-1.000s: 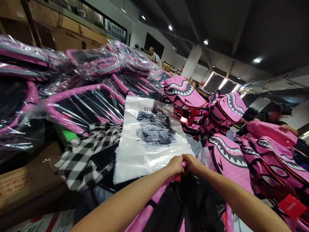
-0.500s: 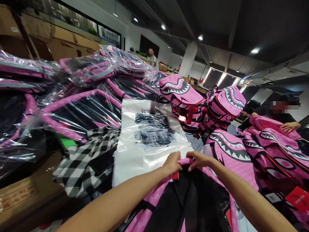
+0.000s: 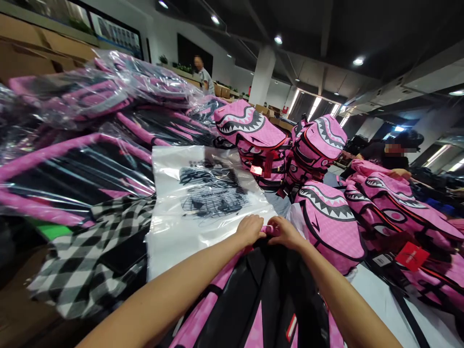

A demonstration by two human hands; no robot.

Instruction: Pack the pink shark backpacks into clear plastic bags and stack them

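A pink and black backpack (image 3: pixel 261 295) lies in front of me, its black strap side facing up. My left hand (image 3: pixel 251 229) is closed on the left part of its pink top edge. Close beside it, my right hand (image 3: pixel 284 233) pinches the same edge from the right. Just beyond both hands lie white printed plastic bags (image 3: pixel 213 203), with black scribble-like print on top. Right of my right hand rests another pink backpack (image 3: pixel 328 217) with a shark-mouth print.
Plastic-wrapped backpacks (image 3: pixel 79 164) are heaped at left. A checked cloth (image 3: pixel 83 261) with a dark flat object (image 3: pixel 125 251) lies below them. More pink backpacks (image 3: pixel 250 128) stand behind and at right (image 3: pixel 402 198). A co-worker (image 3: pixel 380 150) is at far right; another person (image 3: pixel 205 77) stands farther back.
My view has turned to the right, so the surroundings sit farther left. Both hands keep hold of the backpack's top edge, and more of its black side shows.
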